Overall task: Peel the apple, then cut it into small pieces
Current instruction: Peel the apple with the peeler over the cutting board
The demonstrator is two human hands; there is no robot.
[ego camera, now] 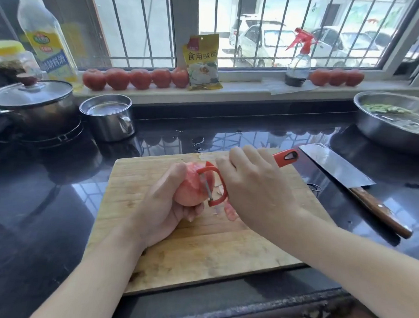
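Dark tabletop, wooden cutting board. Left hand grips apple above board; right hand grips red peeler, blade against apple. Cleaver lies right of board.

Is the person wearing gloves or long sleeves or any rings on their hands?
No. Both the left hand and the right hand are bare, with no gloves and no rings to be seen. Both forearms are bare too, as far as the picture shows, so no sleeves reach into view. No watch or bracelet shows on either wrist.
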